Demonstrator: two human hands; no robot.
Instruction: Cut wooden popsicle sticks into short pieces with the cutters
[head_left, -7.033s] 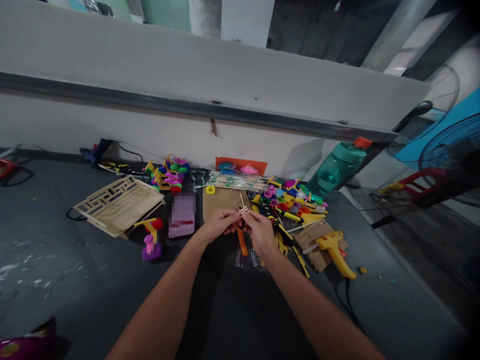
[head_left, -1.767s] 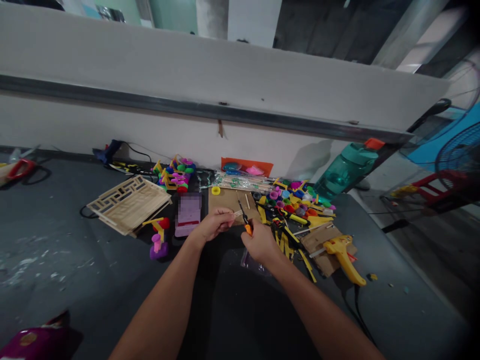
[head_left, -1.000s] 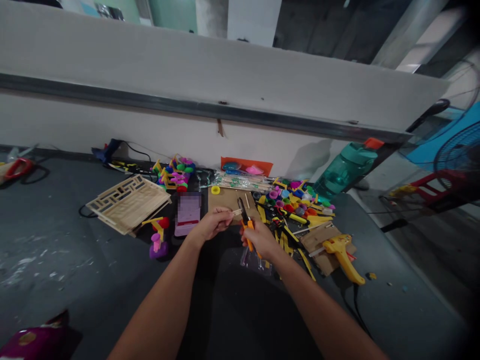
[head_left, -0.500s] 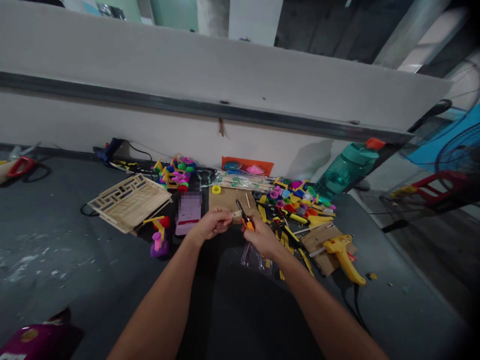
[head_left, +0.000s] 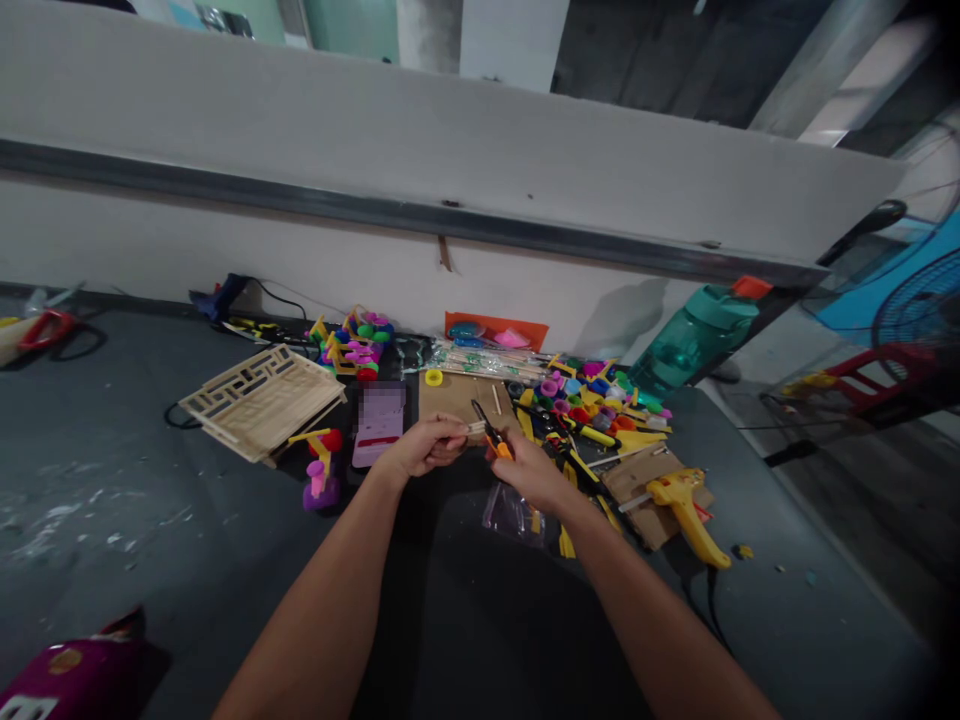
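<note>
My left hand (head_left: 424,446) is closed in a pinch on a few thin wooden sticks (head_left: 474,427), whose pale ends poke out to the right. My right hand (head_left: 531,470) is closed on the orange handles of small cutting pliers (head_left: 487,430). The dark jaws of the pliers point up and left and meet the stick ends. Both hands hover just above a piece of brown cardboard (head_left: 450,396) on the dark floor.
A wooden stick lattice frame (head_left: 259,402) lies to the left, with a small pink and yellow toy (head_left: 318,470) near it. To the right are several coloured caps (head_left: 585,396), a yellow glue gun (head_left: 684,513) and a teal bottle (head_left: 690,336). A clear plastic bag (head_left: 514,510) lies under my right wrist.
Seven seconds ago both hands held only the sticks. Since then my right hand has taken up the orange pliers and brought their jaws to the stick ends. The view has shifted slightly.
</note>
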